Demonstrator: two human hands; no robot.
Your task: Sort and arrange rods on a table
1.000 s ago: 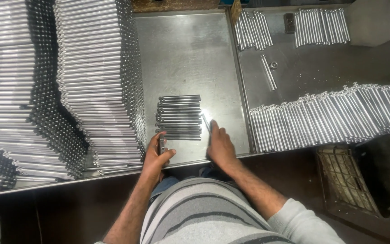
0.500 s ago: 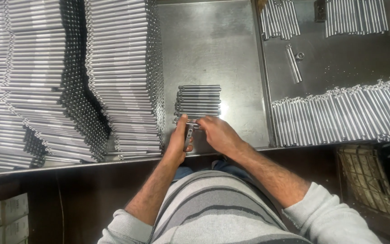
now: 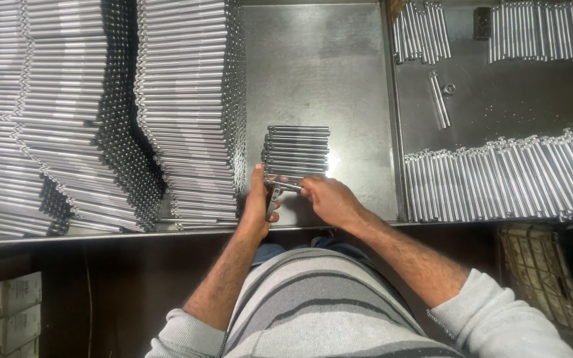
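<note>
Running from the left edge, tall stacks of metal rods (image 3: 48, 113) lie in level layers with their ends aligned, and a second, steeper stack (image 3: 190, 113) stands just beside them — such layering appears meant to keep round stock from rolling. Next comes the bare steel bench (image 3: 319, 66), on which a small flat row of dark rods (image 3: 298, 150) lies side by side, ends squared, directly ahead of the person and within easy reach.

Just below that row the two hands meet. The left hand (image 3: 258, 202) is closed round a small metal gauge-like tool (image 3: 273, 199), thumb up along its side; the tool's exact kind cannot be told. The right hand (image 3: 329, 199) is partly closed, its fingertips (image 3: 305, 187) pinching one end of a single short rod (image 3: 286, 185) that lies across the tool, touching it — a hold that steadies the piece against the tool, as judged from the pose.

Right of a raised divider, a long fanned row of rods (image 3: 505, 179) leans along the near edge. Farther back lie two smaller bundles (image 3: 420, 32) (image 3: 532, 30), a loose pair of rods (image 3: 439, 99) and a small ring (image 3: 450, 87) near them. At the lower right a woven basket (image 3: 545, 278) sits below bench level.
</note>
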